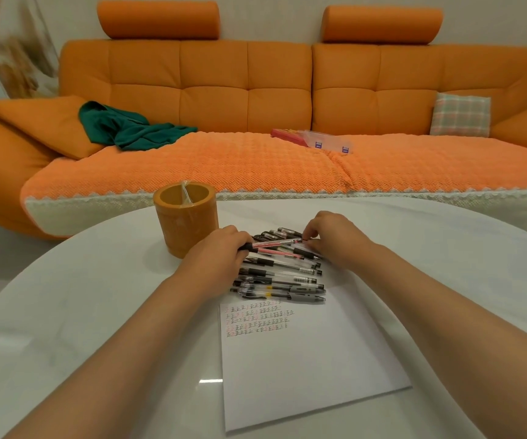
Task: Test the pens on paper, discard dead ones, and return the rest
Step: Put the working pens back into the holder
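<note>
Orange sofa (256,99) behind, white table (81,312) in front: your left hand (221,253) grips a red pen (276,243) over the pen row (282,274) on the paper (303,369), while your right hand (332,237) pinches its other end, probably to uncap it for testing.
</note>
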The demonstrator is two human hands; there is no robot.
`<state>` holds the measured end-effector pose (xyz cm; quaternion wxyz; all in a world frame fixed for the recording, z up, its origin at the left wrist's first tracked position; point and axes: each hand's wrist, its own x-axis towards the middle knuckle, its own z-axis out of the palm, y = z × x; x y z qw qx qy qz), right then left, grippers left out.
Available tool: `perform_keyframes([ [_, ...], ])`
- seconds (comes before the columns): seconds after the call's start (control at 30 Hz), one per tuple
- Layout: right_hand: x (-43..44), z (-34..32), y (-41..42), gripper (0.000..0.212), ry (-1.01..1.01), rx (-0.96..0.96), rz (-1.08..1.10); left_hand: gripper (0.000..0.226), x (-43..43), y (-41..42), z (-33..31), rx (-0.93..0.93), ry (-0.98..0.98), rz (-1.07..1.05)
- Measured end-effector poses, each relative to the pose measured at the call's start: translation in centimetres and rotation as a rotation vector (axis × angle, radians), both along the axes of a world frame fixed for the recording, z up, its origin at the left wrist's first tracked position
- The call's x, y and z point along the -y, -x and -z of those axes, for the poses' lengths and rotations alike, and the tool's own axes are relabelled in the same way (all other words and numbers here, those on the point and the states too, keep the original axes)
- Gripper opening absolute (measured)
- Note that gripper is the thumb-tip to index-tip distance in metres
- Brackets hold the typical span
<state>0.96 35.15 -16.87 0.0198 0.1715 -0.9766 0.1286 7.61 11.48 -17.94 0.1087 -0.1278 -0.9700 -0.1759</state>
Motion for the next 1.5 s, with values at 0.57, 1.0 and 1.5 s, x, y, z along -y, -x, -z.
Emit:
perform_keyframes([
  [0.57,1.3,-3.0,-2.3,0.015,0.144,0.010,-0.027,0.029,0.4,-1.2,-1.9,-0.097,-0.002,0.129],
  [1.0,3.9,-3.3,-4.0,0.020,0.479,0.308,-0.129,0.025,1.1,-1.5,-2.3,-0.159,0.073,0.128],
  [1.5,4.4,-4.5,-5.3,0.019,0.511,0.526,-0.273,0.046,1.7,-1.9,-3.9,-0.105,-0.586,-0.020],
])
